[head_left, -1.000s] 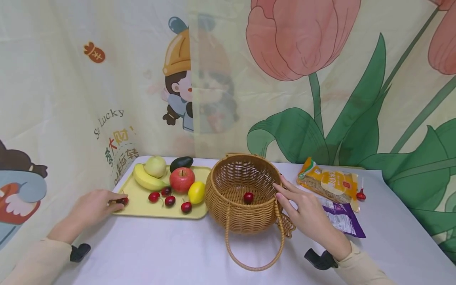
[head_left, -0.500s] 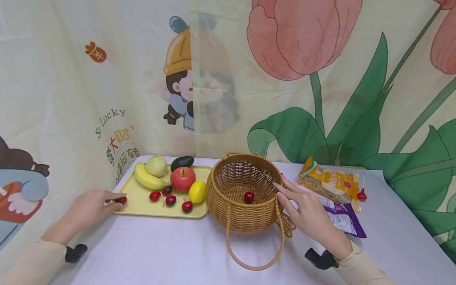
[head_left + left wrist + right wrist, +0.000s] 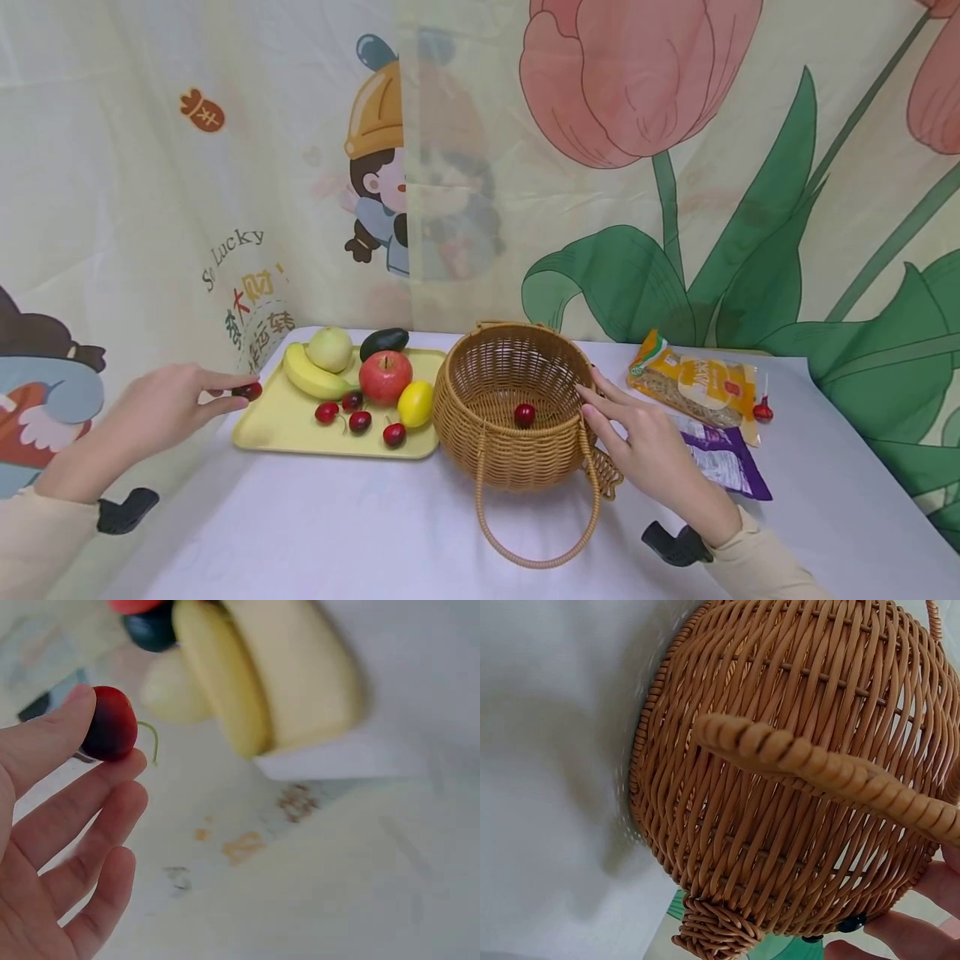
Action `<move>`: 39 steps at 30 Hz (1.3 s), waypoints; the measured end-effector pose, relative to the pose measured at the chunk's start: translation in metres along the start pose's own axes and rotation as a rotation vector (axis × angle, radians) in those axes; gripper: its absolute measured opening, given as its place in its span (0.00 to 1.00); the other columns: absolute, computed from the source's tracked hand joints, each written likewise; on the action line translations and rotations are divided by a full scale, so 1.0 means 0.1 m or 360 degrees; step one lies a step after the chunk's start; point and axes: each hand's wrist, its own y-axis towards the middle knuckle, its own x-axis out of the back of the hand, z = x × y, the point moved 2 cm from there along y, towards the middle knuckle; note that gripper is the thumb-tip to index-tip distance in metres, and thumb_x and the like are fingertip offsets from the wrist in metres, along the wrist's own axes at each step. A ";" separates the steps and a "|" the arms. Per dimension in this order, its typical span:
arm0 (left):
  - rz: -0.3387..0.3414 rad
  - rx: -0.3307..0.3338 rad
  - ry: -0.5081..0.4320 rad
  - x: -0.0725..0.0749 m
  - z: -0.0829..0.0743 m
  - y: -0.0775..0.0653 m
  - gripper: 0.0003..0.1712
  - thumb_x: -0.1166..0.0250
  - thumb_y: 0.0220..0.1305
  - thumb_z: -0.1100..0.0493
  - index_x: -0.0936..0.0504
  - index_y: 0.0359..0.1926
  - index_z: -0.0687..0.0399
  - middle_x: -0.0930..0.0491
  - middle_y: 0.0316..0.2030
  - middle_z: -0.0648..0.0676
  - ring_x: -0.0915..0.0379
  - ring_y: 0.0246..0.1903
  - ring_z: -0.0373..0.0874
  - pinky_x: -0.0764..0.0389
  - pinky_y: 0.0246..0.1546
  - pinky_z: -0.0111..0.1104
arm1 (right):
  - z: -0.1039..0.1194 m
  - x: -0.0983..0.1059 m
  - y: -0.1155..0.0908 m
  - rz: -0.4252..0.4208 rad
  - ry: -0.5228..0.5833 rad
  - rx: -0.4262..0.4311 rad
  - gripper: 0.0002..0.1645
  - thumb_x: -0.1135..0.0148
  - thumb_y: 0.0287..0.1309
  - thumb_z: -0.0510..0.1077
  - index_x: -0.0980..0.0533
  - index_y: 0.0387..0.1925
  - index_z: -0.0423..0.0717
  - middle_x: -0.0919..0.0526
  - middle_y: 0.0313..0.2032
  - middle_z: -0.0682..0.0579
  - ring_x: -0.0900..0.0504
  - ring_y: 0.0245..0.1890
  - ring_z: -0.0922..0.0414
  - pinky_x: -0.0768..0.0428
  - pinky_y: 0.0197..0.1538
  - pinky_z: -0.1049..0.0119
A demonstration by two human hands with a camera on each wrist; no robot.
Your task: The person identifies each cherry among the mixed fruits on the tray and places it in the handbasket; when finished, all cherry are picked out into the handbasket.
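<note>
My left hand (image 3: 161, 408) pinches a dark red cherry (image 3: 249, 390) between thumb and fingertips, raised by the left edge of the yellow tray (image 3: 281, 429). Its thin green stem shows in the left wrist view, where the other fingers are spread and bent loosely. On the right side of the wicker basket (image 3: 480, 462), my right hand (image 3: 637, 437) rests against the rim with fairly straight fingers. One cherry (image 3: 524, 416) lies inside the basket. Several cherries (image 3: 360, 422) sit on the tray with a banana (image 3: 313, 377), a red apple (image 3: 386, 377) and a lemon (image 3: 416, 405).
A pale round fruit (image 3: 329, 349) and a dark green avocado-like fruit (image 3: 384, 342) lie at the tray's back. The basket's handle (image 3: 536, 564) hangs down in front. An orange food bag (image 3: 693, 387) and a purple packet (image 3: 727, 467) lie on the right.
My left hand has lifted the cherry off the tray's front left corner and moved up and slightly left. The right hand and the basket have stayed in place.
</note>
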 end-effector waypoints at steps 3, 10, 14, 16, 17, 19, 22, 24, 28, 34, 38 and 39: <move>-0.0042 -0.0050 -0.0014 0.14 -0.19 0.05 0.25 0.25 0.60 0.50 0.13 0.58 0.49 0.40 0.13 0.44 0.44 0.17 0.37 0.41 0.18 0.29 | -0.01 0.00 0.00 0.0003 0.0002 -0.0008 0.22 0.41 0.74 0.47 0.21 0.63 0.43 0.26 0.69 0.37 0.20 0.60 0.34 0.18 0.54 0.45; -0.0191 -0.0342 -0.0024 0.41 -0.76 0.28 0.22 0.21 0.54 0.51 0.09 0.51 0.41 0.20 0.21 0.44 0.35 0.22 0.35 0.35 0.21 0.27 | -0.01 -0.01 0.01 0.0002 0.0001 -0.0014 0.23 0.41 0.74 0.47 0.21 0.63 0.42 0.26 0.69 0.36 0.22 0.62 0.34 0.19 0.55 0.46; -0.0126 -0.0506 -0.0036 0.50 -1.13 0.44 0.23 0.21 0.53 0.51 0.10 0.53 0.36 0.21 0.22 0.39 0.36 0.23 0.34 0.35 0.22 0.27 | -0.01 -0.01 0.01 0.0016 0.0001 -0.0040 0.23 0.41 0.74 0.48 0.21 0.63 0.42 0.27 0.69 0.37 0.22 0.63 0.34 0.19 0.55 0.46; -0.0047 -0.0588 -0.0044 0.51 -1.32 0.53 0.22 0.21 0.55 0.51 0.11 0.53 0.34 0.25 0.19 0.38 0.37 0.22 0.34 0.35 0.21 0.27 | -0.01 -0.01 0.01 0.0021 0.0002 -0.0044 0.23 0.41 0.74 0.48 0.21 0.63 0.42 0.27 0.69 0.37 0.22 0.63 0.34 0.19 0.55 0.45; 0.0003 -0.0631 -0.0055 0.51 -1.41 0.58 0.22 0.22 0.56 0.52 0.11 0.53 0.34 0.26 0.19 0.38 0.37 0.21 0.33 0.35 0.21 0.27 | -0.01 0.00 0.01 0.0023 0.0004 -0.0043 0.23 0.41 0.74 0.48 0.21 0.63 0.42 0.27 0.69 0.37 0.22 0.63 0.34 0.20 0.56 0.45; 0.0123 -0.0695 -0.0080 0.52 -1.58 0.68 0.20 0.23 0.58 0.53 0.10 0.53 0.35 0.26 0.19 0.39 0.36 0.21 0.34 0.34 0.21 0.27 | -0.01 0.00 0.02 0.0020 0.0004 -0.0038 0.23 0.41 0.74 0.48 0.21 0.63 0.42 0.27 0.69 0.36 0.21 0.62 0.34 0.19 0.56 0.45; 0.0304 -0.0790 -0.0121 0.51 -1.83 0.88 0.19 0.24 0.59 0.55 0.10 0.53 0.40 0.17 0.24 0.41 0.32 0.22 0.35 0.31 0.22 0.26 | 0.00 0.01 0.02 0.0006 -0.0003 -0.0029 0.23 0.41 0.74 0.48 0.21 0.63 0.42 0.27 0.69 0.36 0.13 0.50 0.38 0.18 0.54 0.46; 0.0389 -0.0845 -0.0120 0.51 -1.98 1.02 0.19 0.23 0.59 0.55 0.10 0.53 0.41 0.12 0.30 0.42 0.30 0.22 0.35 0.31 0.22 0.27 | 0.00 0.01 0.03 0.0000 -0.0006 -0.0026 0.23 0.41 0.74 0.48 0.21 0.63 0.42 0.27 0.69 0.37 0.11 0.39 0.44 0.16 0.52 0.47; 0.0513 -0.0946 -0.0090 0.50 -2.28 1.30 0.19 0.23 0.59 0.55 0.10 0.52 0.44 0.09 0.40 0.45 0.19 0.29 0.35 0.23 0.28 0.25 | -0.01 0.01 0.03 -0.0005 -0.0005 -0.0027 0.23 0.41 0.73 0.48 0.21 0.63 0.43 0.26 0.69 0.37 0.11 0.36 0.46 0.15 0.51 0.48; 0.0673 -0.1081 -0.0066 0.43 -2.65 1.63 0.16 0.27 0.64 0.57 0.10 0.53 0.47 0.09 0.45 0.47 0.15 0.40 0.35 0.16 0.43 0.29 | 0.00 0.00 0.03 0.0015 0.0011 -0.0041 0.23 0.41 0.74 0.48 0.21 0.63 0.42 0.27 0.69 0.37 0.12 0.45 0.39 0.16 0.52 0.47; 0.0671 -0.1127 0.0008 0.32 -2.83 1.79 0.13 0.28 0.65 0.56 0.09 0.51 0.44 0.09 0.42 0.45 0.19 0.36 0.34 0.20 0.39 0.27 | 0.00 0.00 0.02 0.0022 0.0009 -0.0041 0.23 0.41 0.74 0.48 0.21 0.63 0.42 0.27 0.69 0.36 0.18 0.58 0.34 0.18 0.55 0.44; 0.0669 -0.1127 0.0014 0.28 -2.87 1.82 0.13 0.28 0.65 0.56 0.09 0.51 0.45 0.09 0.42 0.45 0.20 0.36 0.34 0.21 0.38 0.27 | 0.00 0.00 0.02 0.0023 0.0006 -0.0041 0.23 0.41 0.74 0.49 0.21 0.63 0.42 0.27 0.69 0.36 0.21 0.61 0.34 0.19 0.55 0.44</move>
